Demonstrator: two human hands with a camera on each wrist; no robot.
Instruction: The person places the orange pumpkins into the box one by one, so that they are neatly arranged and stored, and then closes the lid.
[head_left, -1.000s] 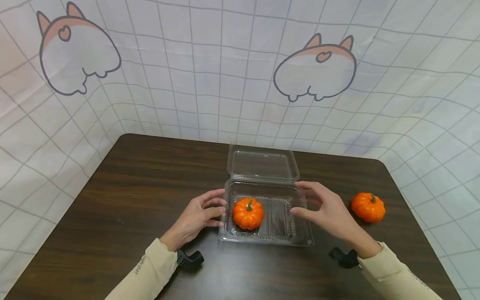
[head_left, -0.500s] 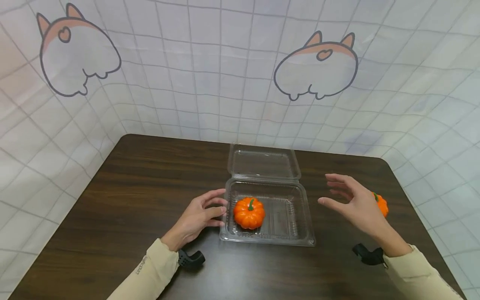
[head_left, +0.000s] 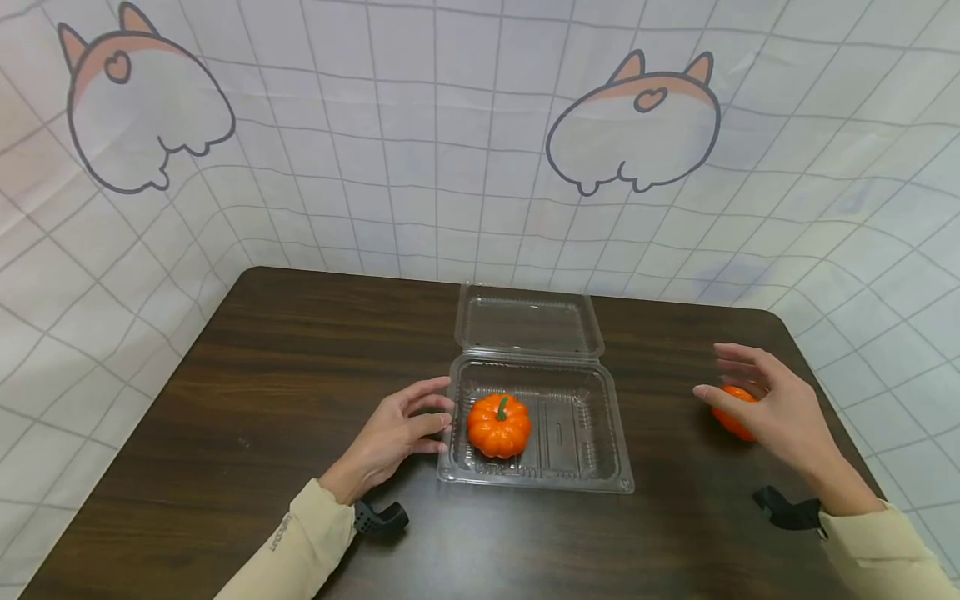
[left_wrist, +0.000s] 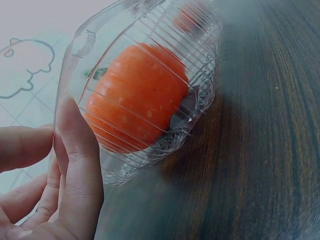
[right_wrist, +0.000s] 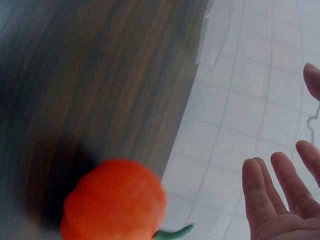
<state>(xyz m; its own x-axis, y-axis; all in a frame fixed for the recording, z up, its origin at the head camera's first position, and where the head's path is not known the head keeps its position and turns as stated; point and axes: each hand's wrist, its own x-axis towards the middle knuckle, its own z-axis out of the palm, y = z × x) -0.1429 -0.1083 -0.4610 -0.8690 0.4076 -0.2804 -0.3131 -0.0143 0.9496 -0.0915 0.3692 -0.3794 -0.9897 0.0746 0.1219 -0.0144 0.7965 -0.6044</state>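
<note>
A clear plastic clamshell container [head_left: 536, 481] lies on the table with its lid [head_left: 528, 327] folded back. Inside, toward the left, sits an orange toy pumpkin [head_left: 498, 427] with a green stem. My left hand [head_left: 393, 437] is at the container's left side; in the left wrist view, thumb and index finger [left_wrist: 80, 175] pinch its rim from either side. To the right, my right hand [head_left: 787, 417] hovers over a second orange pumpkin [head_left: 732, 423], partly covering it. Its fingers are spread with a gap to that pumpkin [right_wrist: 115, 200] in the right wrist view.
The dark wood-grain table [head_left: 300, 375] has rounded back corners. Behind it and along the sides hangs a white grid-patterned cloth [head_left: 420, 167] with cartoon animal prints. Black straps [head_left: 382, 518] are worn at both wrists.
My right hand has moved right, from the container's right edge to over the second pumpkin. The left hand and the container have stayed nearly still.
</note>
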